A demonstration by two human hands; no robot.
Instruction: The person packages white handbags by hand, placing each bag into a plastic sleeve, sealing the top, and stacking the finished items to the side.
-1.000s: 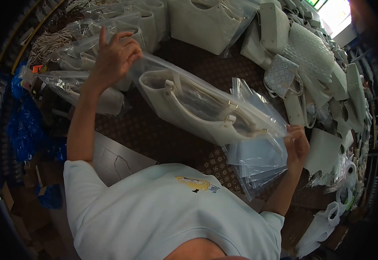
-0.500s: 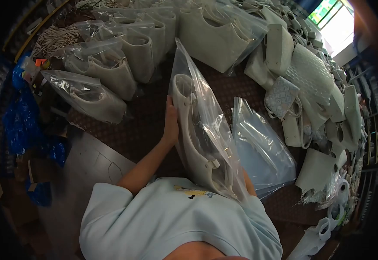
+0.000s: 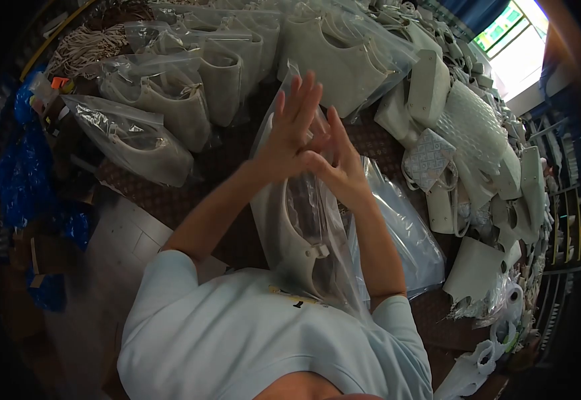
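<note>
A pale handbag in a clear plastic bag [image 3: 284,227] stands upright against my chest, its metal buckle side facing up. Both hands are raised above its upper part. My left hand [image 3: 294,137] has its fingers spread and holds nothing. Close beside it on the right, my right hand [image 3: 344,170] is also open, thumb and fingers apart; the two hands overlap or nearly touch at the thumbs. A stack of flat clear plastic bags [image 3: 410,240] lies to the right of the handbag, partly behind my right forearm.
Several bagged handbags [image 3: 170,110] stand at the back left, near a bundle of straps [image 3: 94,50]. Unbagged pale bags [image 3: 430,87] are piled along the right side. Blue plastic [image 3: 24,173] hangs at the left edge; a patterned pouch [image 3: 428,160] lies at right.
My left hand has left the side of the bagged handbag and risen over it. My right hand has come up from behind the plastic. The view has shifted slightly.
</note>
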